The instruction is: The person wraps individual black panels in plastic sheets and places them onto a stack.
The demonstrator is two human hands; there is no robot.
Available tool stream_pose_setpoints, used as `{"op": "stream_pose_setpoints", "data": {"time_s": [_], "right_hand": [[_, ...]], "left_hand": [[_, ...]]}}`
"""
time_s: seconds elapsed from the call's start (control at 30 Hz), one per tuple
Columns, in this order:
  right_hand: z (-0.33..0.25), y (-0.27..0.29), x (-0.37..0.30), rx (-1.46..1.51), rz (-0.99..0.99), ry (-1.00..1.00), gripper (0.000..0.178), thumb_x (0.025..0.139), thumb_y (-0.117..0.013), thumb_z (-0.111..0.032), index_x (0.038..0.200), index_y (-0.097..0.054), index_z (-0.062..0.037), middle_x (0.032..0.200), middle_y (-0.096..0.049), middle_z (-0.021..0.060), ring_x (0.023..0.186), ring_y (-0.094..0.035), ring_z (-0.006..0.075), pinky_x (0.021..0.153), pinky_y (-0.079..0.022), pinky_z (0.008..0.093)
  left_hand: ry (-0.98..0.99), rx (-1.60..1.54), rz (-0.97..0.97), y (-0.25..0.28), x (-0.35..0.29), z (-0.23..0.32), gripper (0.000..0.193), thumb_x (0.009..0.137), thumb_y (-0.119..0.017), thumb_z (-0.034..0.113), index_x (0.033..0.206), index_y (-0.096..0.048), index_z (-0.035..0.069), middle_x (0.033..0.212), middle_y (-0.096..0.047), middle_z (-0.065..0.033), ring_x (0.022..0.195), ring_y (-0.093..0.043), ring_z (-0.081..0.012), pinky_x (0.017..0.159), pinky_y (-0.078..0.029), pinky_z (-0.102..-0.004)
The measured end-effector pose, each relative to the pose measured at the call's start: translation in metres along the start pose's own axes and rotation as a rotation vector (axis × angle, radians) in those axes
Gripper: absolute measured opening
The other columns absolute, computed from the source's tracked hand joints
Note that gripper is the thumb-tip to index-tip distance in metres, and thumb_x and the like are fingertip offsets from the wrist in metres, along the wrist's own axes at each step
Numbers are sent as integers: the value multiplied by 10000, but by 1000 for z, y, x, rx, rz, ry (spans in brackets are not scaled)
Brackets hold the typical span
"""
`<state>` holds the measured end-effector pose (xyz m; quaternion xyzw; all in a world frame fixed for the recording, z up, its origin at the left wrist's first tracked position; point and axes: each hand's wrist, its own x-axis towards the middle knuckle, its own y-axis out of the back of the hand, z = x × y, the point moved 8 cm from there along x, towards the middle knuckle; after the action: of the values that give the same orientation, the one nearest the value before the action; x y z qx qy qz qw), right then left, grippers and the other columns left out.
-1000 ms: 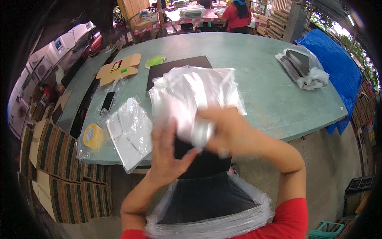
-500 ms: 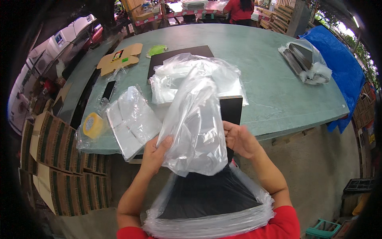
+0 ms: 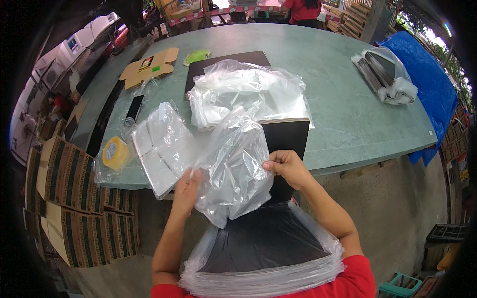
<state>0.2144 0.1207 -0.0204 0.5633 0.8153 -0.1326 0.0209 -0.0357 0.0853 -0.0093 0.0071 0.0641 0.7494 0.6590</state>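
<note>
A crumpled clear plastic bag (image 3: pixel 233 169) hangs between my hands over the table's front edge. My left hand (image 3: pixel 187 187) pinches its left side, and the fingers of my right hand (image 3: pixel 283 166) pinch its right edge. Behind the bag stands a dark board (image 3: pixel 285 144), partly covered by it. Beyond that, a pile of clear plastic bags (image 3: pixel 248 94) lies on the table. Against my body rests a stack of black boards in clear plastic (image 3: pixel 263 243). A flat pack of clear sleeves (image 3: pixel 161 146) lies left of my left hand.
On the green table (image 3: pixel 343 99) are yellow tape (image 3: pixel 115 153), a phone (image 3: pixel 134 108), flattened cardboard (image 3: pixel 149 67), a green item (image 3: pixel 197 56) and a wrapped bundle (image 3: pixel 382 77). Cartons (image 3: pixel 74 208) stack at left. A blue tarp (image 3: pixel 422 84) hangs at right. Another person (image 3: pixel 302 11) stands beyond.
The bag has dropped lower and spread wider between my hands. My right hand, loose beside it before, now pinches its right edge. My left hand has shifted slightly left.
</note>
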Motion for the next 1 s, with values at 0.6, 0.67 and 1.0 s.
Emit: {"op": "stream_pose_setpoints", "data": {"time_s": [0.6,0.67,1.0], "right_hand": [[20,11,-9,-144,-9,-59,205,697,-671,-201,704,-604,-7,612,-533,-16,557,-428,53,507,-334,215],[14,-2,-6,-34,-5,11,207,700,-669,-204,687,-597,-11,606,-527,-21,550,-419,48,486,-323,218],[-11,1,-16,215,-20,-44,188,750,-621,-182,777,-594,2,667,-571,22,563,-507,68,510,-408,207]], "left_hand": [[-530,475,-403,-115,21,52,484,683,-642,77,1125,-446,68,848,-490,-82,733,-491,-164,598,-418,-266],[-190,201,-551,-135,4,51,502,662,-676,86,1112,-457,71,824,-501,-56,731,-496,-125,551,-416,-253],[-212,187,-630,-139,-3,50,350,702,-642,112,1014,-526,4,798,-556,-72,619,-512,-121,512,-400,-250]]}}
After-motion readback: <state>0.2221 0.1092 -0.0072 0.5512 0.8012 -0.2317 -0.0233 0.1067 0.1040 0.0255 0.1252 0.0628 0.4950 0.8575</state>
